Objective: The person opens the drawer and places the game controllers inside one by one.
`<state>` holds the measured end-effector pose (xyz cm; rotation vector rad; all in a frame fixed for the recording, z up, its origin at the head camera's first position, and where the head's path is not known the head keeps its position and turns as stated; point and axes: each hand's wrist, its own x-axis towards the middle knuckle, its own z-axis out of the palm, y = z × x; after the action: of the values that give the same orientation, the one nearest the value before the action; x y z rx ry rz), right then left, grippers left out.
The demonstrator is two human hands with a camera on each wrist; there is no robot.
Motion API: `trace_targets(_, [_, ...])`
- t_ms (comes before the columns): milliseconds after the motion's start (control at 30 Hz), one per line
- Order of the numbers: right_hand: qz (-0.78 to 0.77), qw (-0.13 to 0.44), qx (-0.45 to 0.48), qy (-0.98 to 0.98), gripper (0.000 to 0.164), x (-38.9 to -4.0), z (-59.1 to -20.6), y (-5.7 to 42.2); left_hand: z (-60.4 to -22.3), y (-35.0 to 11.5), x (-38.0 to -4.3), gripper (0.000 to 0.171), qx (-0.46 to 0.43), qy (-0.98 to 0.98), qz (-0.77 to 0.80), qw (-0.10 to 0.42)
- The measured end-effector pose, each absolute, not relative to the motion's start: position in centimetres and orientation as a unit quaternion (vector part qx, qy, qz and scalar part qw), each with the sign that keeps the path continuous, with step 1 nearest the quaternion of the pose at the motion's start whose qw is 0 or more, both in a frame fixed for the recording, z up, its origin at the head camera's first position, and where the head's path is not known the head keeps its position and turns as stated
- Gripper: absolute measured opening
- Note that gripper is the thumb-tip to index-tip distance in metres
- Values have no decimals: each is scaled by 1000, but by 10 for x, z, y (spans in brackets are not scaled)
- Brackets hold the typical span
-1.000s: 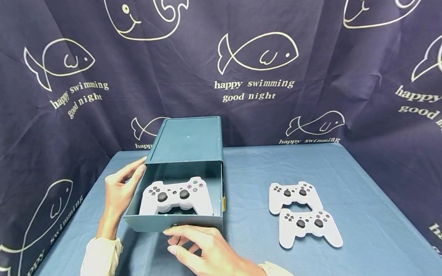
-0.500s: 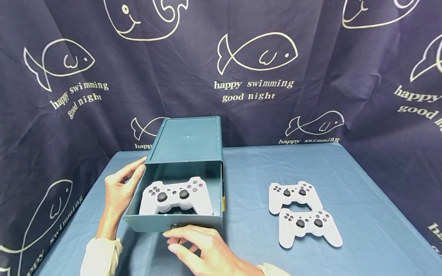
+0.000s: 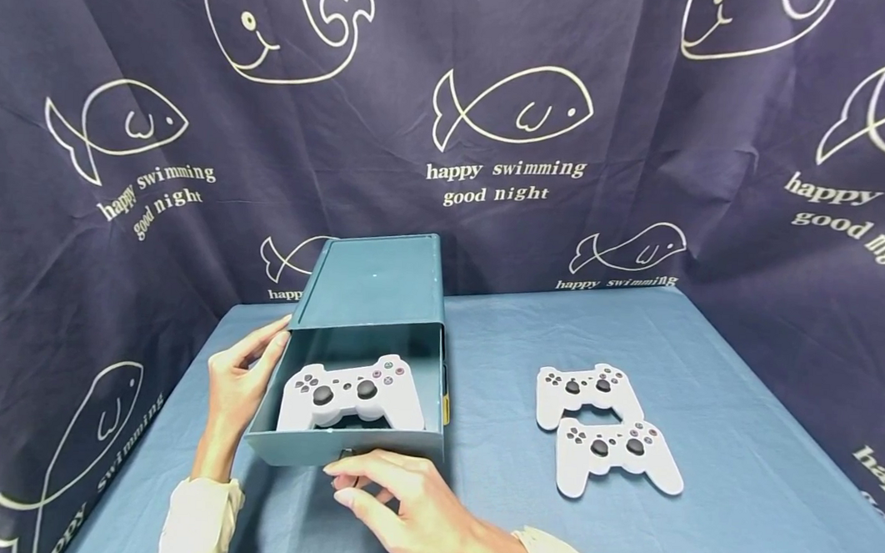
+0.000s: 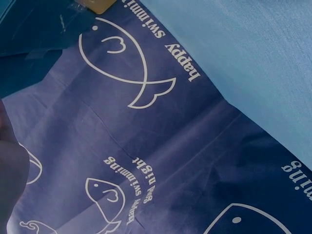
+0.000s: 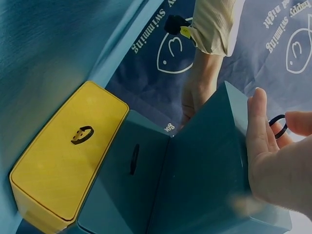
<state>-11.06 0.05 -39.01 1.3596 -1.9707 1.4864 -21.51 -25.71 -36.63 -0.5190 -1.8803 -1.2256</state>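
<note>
A teal drawer cabinet (image 3: 375,281) stands on the table with its top drawer (image 3: 291,449) pulled out. Inside that drawer lies a white game controller (image 3: 347,402) with black thumbsticks. My left hand (image 3: 236,387) rests its fingertips and thumb against the cabinet's left side, fingers nearly straight. At the drawer's front, my right hand (image 3: 423,509) holds the black loop handle (image 5: 277,117) between thumb and fingers, as the right wrist view shows. Only a dark edge of the left hand (image 4: 12,170) appears in the left wrist view.
To the right lie two more white controllers, the rear one (image 3: 589,388) partly overlapped by the front one (image 3: 616,458). Below the pulled-out drawer are a closed teal drawer (image 5: 122,190) and a yellow drawer (image 5: 58,165), each with a black loop. A fish-print curtain (image 3: 505,230) surrounds the table.
</note>
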Motion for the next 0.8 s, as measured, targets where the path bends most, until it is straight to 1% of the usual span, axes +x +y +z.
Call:
trace_targets(267, [513, 165, 481, -692, 26, -112, -390, 1, -378, -266, -227, 23, -203, -743, -492, 405])
trace_targets(400, [514, 163, 482, -690, 26, -112, -390, 1, -379, -268, -227, 26, -203, -747, -492, 399])
trace_targets(533, [511, 171, 482, -691, 26, -113, -390, 0, -378, -269, -225, 25, -204, -751, -489, 394])
trace_targets(767, [539, 145, 466, -687, 26, -116, -390, -1, -378, -270, -224, 25, -202, -754, -494, 381])
trace_targets(800, [537, 148, 467, -687, 26, -117, -390, -1, -378, -270, -224, 25, -202, -755, -494, 381])
